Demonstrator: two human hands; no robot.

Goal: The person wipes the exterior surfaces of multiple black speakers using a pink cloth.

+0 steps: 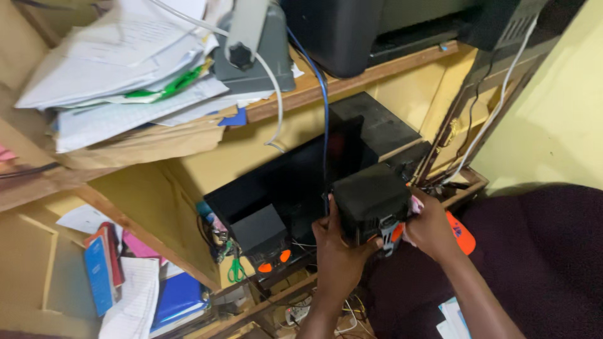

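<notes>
**Black Boxes, Yellow Shelves**

The box between the hands was matt black, with an orange and grey patch low on its front. The flat unit behind it was glossy black; a smaller black box showed two orange spots beneath. A blue cable ran down. The shelf wall was yellow, the papers white, the scissors green-handled, the folder blue.

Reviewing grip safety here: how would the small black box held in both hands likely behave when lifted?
The black box looks rigid and boxy, so it is unlikely to roll. The left hand and right hand both grip it, hinting at some weight. Attached cables may tug.
</notes>
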